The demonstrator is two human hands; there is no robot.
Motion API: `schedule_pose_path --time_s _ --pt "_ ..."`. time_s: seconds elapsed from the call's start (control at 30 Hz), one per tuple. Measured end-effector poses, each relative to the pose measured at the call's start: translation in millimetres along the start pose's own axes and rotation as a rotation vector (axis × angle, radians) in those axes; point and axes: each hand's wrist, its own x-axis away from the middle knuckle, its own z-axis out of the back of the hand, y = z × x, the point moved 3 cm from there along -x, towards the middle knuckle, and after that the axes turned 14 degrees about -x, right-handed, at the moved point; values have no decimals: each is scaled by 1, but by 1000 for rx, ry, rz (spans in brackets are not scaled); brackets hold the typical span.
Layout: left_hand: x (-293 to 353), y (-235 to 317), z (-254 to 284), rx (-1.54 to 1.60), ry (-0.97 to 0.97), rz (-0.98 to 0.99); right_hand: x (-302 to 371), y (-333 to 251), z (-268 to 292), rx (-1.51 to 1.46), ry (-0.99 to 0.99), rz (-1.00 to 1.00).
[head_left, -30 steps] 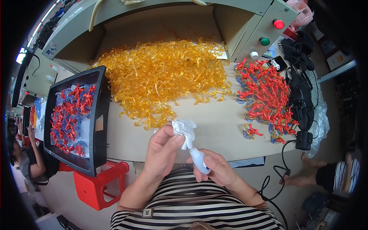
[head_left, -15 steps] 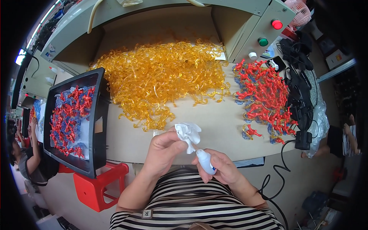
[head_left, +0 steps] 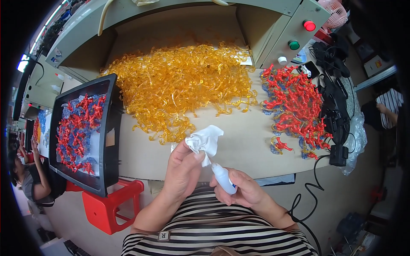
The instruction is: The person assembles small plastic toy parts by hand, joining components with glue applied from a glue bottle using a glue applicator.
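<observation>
Left hand pinches crumpled white cloth — right hand grips a white bottle.

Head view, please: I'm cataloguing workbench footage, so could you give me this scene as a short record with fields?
Left hand: pinches a crumpled white cloth
Right hand: grips a small white plastic bottle, tip up, close to the cloth's lower end; contact unclear
Bench centre: heap of translucent amber curly pieces on a beige tabletop
Bench left: black rectangular tray holding red and blue pieces
Bench right: pile of red, blue and amber pieces
Panel: round red button, round green button
</observation>
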Motion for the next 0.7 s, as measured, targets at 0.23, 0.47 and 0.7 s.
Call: schedule_pose_path --time_s 0.23,0.47,0.7 --pt "-19 29 24 56 143 -182 4 0 -5 12 0 -32" --pt "-14 13 20 -130 28 -148 10 -7 2 -19 -46 85" --pt "-3 -8 10 -91 -177 -15 9 -5 3 -10 -61 42"
